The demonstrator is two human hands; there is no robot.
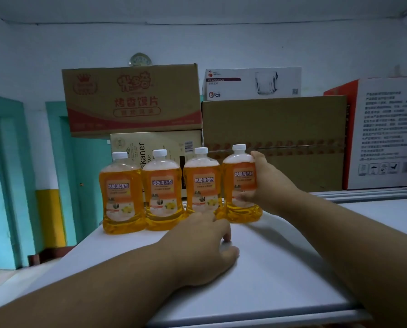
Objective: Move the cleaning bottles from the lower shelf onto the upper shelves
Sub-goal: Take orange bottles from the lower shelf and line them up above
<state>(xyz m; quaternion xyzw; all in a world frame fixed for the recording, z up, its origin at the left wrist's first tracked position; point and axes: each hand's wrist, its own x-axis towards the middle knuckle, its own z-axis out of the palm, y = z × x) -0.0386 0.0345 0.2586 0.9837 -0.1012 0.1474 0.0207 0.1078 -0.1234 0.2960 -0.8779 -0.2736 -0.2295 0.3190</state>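
Several orange cleaning bottles with white caps stand upright in a row on the white top shelf (280, 268). My right hand (266, 183) grips the rightmost bottle (241, 185) from its right side, thumb across the label's lower edge. That bottle's base is at the shelf surface. Just left of it stands another bottle (201, 183), then a third (162, 192) and the leftmost bottle (120, 197). My left hand (207, 247) rests palm down on the shelf in front of the row, fingers loosely curled and holding nothing.
Behind the bottles are stacked cardboard boxes: a printed brown carton (131, 100) on a pale box (155, 147), a large plain carton (273, 140) with a glass-mug box (252, 82) on top, and a red-white box (387, 133) at right. Teal doors stand at left.
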